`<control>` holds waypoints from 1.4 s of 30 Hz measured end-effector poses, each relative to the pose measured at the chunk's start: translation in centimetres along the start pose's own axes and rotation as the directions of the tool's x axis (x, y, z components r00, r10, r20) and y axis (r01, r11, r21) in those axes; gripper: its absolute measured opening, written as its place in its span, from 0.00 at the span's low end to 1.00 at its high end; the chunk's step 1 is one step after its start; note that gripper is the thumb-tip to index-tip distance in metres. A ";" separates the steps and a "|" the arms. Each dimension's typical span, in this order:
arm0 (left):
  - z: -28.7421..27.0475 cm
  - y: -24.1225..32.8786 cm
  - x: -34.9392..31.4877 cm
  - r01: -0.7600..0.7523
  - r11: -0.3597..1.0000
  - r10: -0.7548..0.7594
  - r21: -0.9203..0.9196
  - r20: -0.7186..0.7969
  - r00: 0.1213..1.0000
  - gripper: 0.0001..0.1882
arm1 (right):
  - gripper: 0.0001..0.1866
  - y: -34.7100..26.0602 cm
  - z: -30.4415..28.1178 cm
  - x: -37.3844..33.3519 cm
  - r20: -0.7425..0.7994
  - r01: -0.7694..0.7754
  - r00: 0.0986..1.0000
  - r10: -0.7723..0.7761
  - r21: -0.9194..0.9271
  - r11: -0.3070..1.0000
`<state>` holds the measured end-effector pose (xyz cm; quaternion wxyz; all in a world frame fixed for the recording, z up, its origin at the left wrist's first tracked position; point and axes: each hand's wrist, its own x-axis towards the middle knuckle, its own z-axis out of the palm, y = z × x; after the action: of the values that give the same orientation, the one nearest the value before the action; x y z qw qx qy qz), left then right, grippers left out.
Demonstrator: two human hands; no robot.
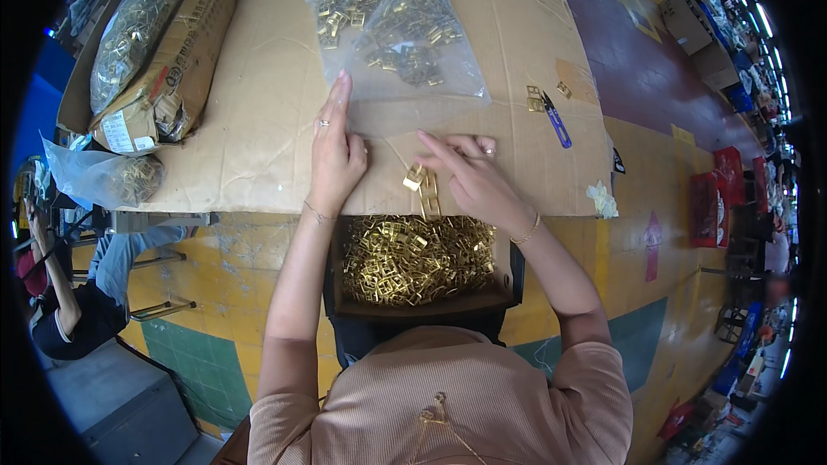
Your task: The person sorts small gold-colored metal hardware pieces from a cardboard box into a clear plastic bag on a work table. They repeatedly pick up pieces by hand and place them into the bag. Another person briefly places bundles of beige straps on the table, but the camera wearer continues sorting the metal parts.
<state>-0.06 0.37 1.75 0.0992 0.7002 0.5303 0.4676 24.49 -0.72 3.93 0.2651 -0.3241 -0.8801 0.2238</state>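
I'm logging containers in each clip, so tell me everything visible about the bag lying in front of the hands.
The bag is clear, slightly cloudy and creased, apparently plastic. It lies flat on the cardboard sheet, slightly askew. Many small, gold-coloured, metallic-looking pieces bunch in its far part; the near part is nearly bare. Whether its mouth is open isn't clear. The left hand overlaps its near-left edge, and the right hand is by its near edge; firm contact can't be confirmed.
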 end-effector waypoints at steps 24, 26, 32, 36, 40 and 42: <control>0.1 -0.1 0.0 -0.060 0.997 0.060 0.047 0.002 0.998 0.43 | 0.25 5.1 -0.6 5.8 0.097 0.013 0.995 0.019 -0.310 0.951; 0.1 0.0 0.0 -0.062 0.996 0.063 0.058 0.001 0.998 0.42 | 0.23 4.9 -0.6 5.9 0.056 -0.182 0.979 0.194 -0.175 0.968; 0.2 -0.1 -0.1 -0.056 0.998 0.056 0.032 0.001 0.998 0.42 | 0.23 4.4 -0.4 5.4 -0.090 -0.210 0.977 0.193 -0.274 0.939; 0.2 -0.1 -0.1 -0.052 0.998 0.052 0.029 -0.007 0.999 0.42 | 0.25 4.2 -0.4 4.8 0.075 -0.072 0.992 0.105 -0.352 0.933; 0.1 -0.1 -0.1 -0.056 0.997 0.056 0.049 -0.006 0.998 0.43 | 0.23 4.0 -1.1 4.3 0.061 -0.073 0.993 0.104 -0.378 0.923; 0.2 -0.1 -0.1 -0.061 0.997 0.061 0.043 -0.008 0.998 0.43 | 0.21 4.1 -1.9 4.2 0.044 -0.051 0.997 0.069 -0.316 0.947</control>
<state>0.00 0.43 1.52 0.0673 0.7159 0.5189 0.4622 24.77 5.39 4.42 0.1790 -0.3826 -0.9012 0.0972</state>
